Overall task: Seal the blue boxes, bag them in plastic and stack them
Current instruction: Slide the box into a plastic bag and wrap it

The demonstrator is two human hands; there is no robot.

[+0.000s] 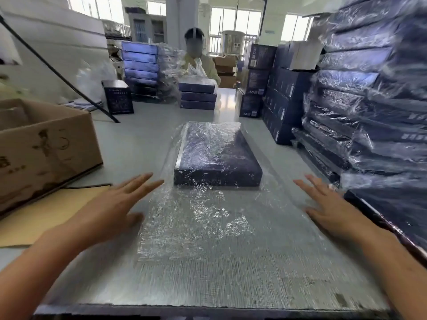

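Left hand (115, 204), right hand (330, 204): both flat, fingers spread straight, holding nothing, flanking slack end of bag (196, 218). Contact with table (231, 285) unclear. Box (217, 155) ahead, centred between hands, inside bag, long axis pointing away. Left hand nearer box corner. Bagged stack (369, 107) far right.

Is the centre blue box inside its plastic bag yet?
Inside. The crinkled plastic bag covers the blue box on top and sides; its loose end lies flat on the table.
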